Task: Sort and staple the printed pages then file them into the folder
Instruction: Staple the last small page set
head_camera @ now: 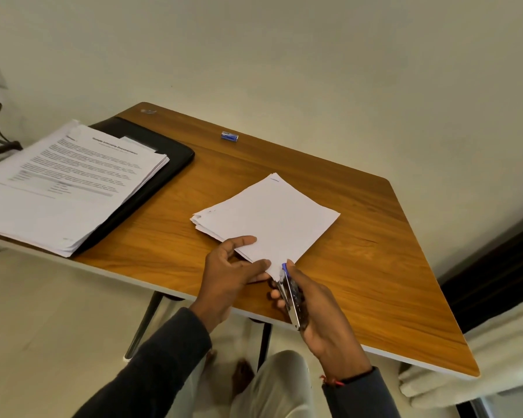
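Gripping a stapler (293, 297), its blue tip at the near corner of a face-down sheaf of pages (269, 218), the right hand (323, 321) sits just beside the left hand (230, 273), which pinches that corner. Well left of both, a printed stack (73, 182) overlaps a black folder (175, 158) on the worktop (360, 267).

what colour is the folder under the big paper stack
The folder is black; the head view shows it best.
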Action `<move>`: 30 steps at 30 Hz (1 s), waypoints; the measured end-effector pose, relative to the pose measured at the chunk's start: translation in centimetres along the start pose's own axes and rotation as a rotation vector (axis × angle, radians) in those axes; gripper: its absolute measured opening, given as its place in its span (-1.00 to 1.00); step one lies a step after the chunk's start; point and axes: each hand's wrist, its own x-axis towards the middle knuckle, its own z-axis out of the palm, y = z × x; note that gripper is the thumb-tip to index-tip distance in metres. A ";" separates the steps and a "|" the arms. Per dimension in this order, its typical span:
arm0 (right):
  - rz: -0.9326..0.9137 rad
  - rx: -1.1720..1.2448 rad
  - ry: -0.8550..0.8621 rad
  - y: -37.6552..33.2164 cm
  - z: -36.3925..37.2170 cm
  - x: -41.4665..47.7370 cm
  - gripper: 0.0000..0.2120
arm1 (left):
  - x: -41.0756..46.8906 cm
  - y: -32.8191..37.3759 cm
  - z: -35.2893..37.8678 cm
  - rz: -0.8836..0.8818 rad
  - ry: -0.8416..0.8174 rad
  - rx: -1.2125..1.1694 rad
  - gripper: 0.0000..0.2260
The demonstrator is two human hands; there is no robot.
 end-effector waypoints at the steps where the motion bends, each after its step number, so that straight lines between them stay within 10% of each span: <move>1: 0.000 0.001 -0.003 0.0 0.0 -0.1 -0.47 | 0.0 0.0 0.0 0.000 -0.001 -0.011 -0.56; 30: 0.109 0.056 -0.008 -1.6 0.9 -0.2 -0.54 | -0.4 -0.6 -0.4 0.109 -0.062 0.117 -0.47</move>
